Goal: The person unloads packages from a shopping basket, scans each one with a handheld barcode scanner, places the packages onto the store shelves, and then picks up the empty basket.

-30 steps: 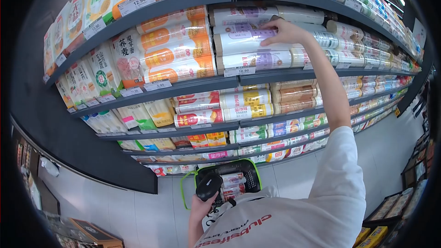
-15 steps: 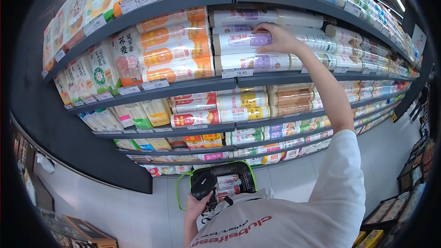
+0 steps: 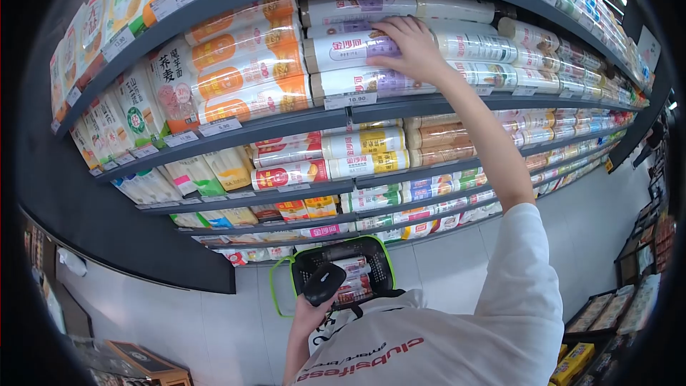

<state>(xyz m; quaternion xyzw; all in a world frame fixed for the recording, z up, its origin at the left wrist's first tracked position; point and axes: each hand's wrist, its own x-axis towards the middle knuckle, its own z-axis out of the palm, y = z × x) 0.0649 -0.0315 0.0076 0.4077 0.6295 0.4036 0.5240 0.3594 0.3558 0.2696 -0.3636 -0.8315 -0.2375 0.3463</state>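
My right hand (image 3: 407,48) reaches up to a shelf and curls over a roll-shaped pack of dried noodles (image 3: 339,52) in a white and purple wrapper. Its fingers rest on top and the thumb on the front side; the pack lies among similar ones. Low in front of my body, my left hand (image 3: 309,314) is closed around a black, rounded handheld device (image 3: 324,284), whose exact kind I cannot make out. Just beyond it, a black shopping basket with a green rim (image 3: 386,257) stands on the floor, with several packs (image 3: 354,279) lying inside.
Orange noodle packs (image 3: 246,75) fill the space left of my right hand. A price tag (image 3: 350,100) sits on the dark shelf edge (image 3: 400,109) below it. More stocked tiers run downward and right. A dark end panel (image 3: 128,229) borders the left side.
The view has shifted, so the shelves appear further left and slightly lower in places. My right hand has settled further over the noodle pack. My left hand still holds the black device.
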